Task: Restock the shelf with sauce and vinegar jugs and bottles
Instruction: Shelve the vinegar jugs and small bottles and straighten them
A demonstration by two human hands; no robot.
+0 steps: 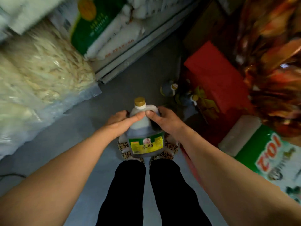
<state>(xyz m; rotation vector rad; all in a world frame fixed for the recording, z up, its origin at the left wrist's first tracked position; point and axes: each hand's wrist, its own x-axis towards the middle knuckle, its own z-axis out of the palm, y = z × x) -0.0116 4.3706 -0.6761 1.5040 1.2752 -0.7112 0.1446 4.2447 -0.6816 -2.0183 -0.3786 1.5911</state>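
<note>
Two hands carry one dark vinegar jug (145,128) upright above the person's feet. The left hand (118,123) wraps its shoulder; the right hand (164,120) closes its grip by the handle, probably to share the weight. Beyond the jug, two similar jugs (169,88) wait on the floor (130,82), not yet shelved.

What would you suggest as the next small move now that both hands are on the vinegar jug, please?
Probably lift the jug and turn toward the shelf: the left hand and right hand already grip its shoulder and handle, and two more jugs wait on the floor.
</note>
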